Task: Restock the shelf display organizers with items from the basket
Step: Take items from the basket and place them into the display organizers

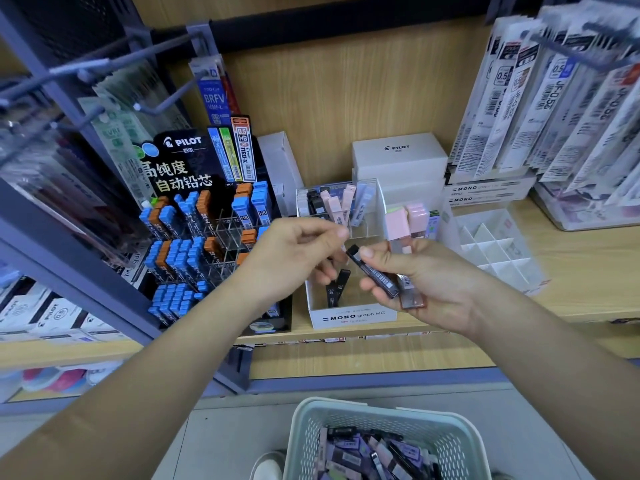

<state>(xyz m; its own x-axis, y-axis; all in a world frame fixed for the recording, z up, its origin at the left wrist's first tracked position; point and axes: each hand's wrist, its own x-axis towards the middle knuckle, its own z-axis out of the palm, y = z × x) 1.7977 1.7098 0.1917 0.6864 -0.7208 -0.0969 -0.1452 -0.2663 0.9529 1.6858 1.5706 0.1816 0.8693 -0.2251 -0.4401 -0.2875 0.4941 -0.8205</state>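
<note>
My right hand (424, 282) grips several slim lead-refill cases: a black case (372, 270) on top under the thumb, with pink and brownish ones beneath. My left hand (299, 252) hovers just left of it with fingers curled and thumb meeting forefinger; I cannot see anything in that pinch. Both hands are above the white MONO graph MG organizer box (353, 317), which holds a couple of black cases (336, 289) in front and black, pink and lilac cases at the back. A pale green basket (388, 420) full of mixed refill cases sits at the bottom.
A black PILOT lead display (204, 237) with blue and orange cases stands to the left. An empty white divided organizer (495, 251) sits right of the MONO box, white PILOT boxes (398, 157) behind. Hanging refill packs (554, 98) fill the right; peg hooks jut out upper left.
</note>
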